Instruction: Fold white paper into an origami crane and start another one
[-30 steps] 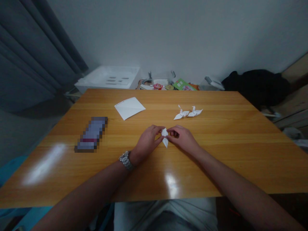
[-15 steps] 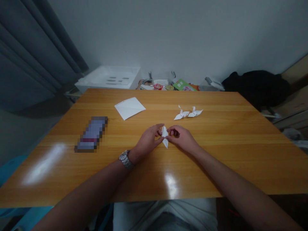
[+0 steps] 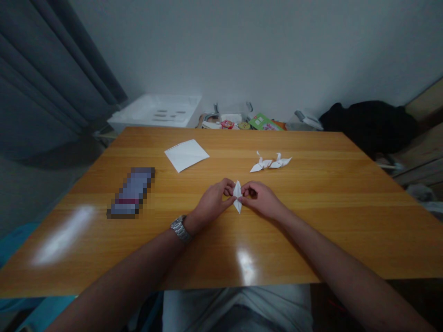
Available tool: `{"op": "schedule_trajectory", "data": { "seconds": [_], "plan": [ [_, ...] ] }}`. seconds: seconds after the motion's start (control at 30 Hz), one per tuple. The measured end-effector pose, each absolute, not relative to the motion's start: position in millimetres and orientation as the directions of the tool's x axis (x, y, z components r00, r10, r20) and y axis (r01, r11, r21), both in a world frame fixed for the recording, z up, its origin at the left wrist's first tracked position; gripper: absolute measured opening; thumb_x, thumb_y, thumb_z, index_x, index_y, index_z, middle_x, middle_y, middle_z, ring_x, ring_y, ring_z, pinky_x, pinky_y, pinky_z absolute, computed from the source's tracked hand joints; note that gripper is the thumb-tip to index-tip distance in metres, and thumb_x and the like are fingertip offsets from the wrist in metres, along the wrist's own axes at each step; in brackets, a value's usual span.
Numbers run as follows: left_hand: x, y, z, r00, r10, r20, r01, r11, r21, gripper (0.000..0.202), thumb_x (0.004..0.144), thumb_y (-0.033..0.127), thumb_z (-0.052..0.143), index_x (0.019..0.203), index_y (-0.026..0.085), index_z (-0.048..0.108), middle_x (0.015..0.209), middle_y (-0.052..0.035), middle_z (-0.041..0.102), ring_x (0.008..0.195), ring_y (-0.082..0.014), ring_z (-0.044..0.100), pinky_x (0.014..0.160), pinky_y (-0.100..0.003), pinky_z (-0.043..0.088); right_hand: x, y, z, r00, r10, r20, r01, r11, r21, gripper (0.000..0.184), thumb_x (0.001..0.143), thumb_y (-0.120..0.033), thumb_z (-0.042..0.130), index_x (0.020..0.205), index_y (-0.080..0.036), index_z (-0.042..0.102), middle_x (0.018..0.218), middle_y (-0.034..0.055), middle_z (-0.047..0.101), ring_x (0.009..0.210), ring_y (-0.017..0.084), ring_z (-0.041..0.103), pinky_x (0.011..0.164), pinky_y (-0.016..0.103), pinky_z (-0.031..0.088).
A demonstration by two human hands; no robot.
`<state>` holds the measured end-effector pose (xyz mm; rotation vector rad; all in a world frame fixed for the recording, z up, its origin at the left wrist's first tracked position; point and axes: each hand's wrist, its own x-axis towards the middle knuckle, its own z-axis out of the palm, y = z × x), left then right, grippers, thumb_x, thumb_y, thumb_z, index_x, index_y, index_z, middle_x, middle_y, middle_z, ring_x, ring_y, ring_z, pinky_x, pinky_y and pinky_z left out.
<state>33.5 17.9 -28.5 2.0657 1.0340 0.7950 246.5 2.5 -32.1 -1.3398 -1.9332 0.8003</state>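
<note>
A small folded white paper piece [image 3: 237, 195] stands between my two hands at the middle of the wooden table [image 3: 311, 221]. My left hand [image 3: 211, 203], with a metal watch on its wrist, pinches the paper's left side. My right hand [image 3: 261, 199] pinches its right side with curled fingers. Both hands rest on the tabletop. Two finished white paper cranes [image 3: 270, 162] lie side by side a little beyond my right hand.
A white notepad sheet [image 3: 186, 155] lies at the back left of the table. A blurred-out flat object [image 3: 132, 192] lies to the left. Behind the table are a white box [image 3: 157, 112], small clutter [image 3: 249, 122] and a black bag [image 3: 370, 122].
My fingers have shifted slightly on the folded paper, and it now stands a bit more upright between them. Nothing else has moved.
</note>
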Motion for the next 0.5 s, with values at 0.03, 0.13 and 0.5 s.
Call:
{"op": "schedule_trajectory", "data": {
  "seconds": [0.03,0.13,0.5],
  "plan": [
    [33.2,17.9,-28.0,0.506,0.836,0.210,0.441,-0.461,0.770,0.022,0.087,0.018,0.068,0.107,0.019,0.058,0.096,-0.0034,0.068,0.088,-0.0174,0.064,0.081,-0.030,0.051,246.7,2.5,-31.4,-0.280,0.945,0.169,0.552,0.302,-0.777,0.014,0.081,-0.028,0.076,0.087,-0.019,0.067,0.084,0.0018,0.066,0.078,0.018,0.058,0.071,0.029,0.044],
    [32.1,18.1,-28.5,0.523,0.823,0.223,0.488,-0.504,0.713,0.013,0.089,0.023,0.068,0.100,0.019,0.065,0.096,-0.0045,0.068,0.088,-0.0185,0.064,0.081,-0.031,0.051,247.3,2.0,-29.3,-0.320,0.928,0.190,0.545,0.344,-0.765,0.013,0.084,-0.029,0.074,0.086,-0.020,0.066,0.084,0.0015,0.067,0.077,0.017,0.058,0.071,0.029,0.043],
    [31.0,17.0,-22.6,0.497,0.842,0.210,0.534,-0.487,0.691,0.006,0.090,0.024,0.067,0.090,0.019,0.066,0.090,-0.0032,0.068,0.084,-0.0179,0.065,0.076,-0.029,0.051,244.4,-1.1,-23.2,-0.279,0.935,0.219,0.604,0.348,-0.717,0.005,0.084,-0.023,0.070,0.081,-0.019,0.067,0.080,0.0020,0.067,0.075,0.018,0.058,0.070,0.029,0.043]
  ]
}}
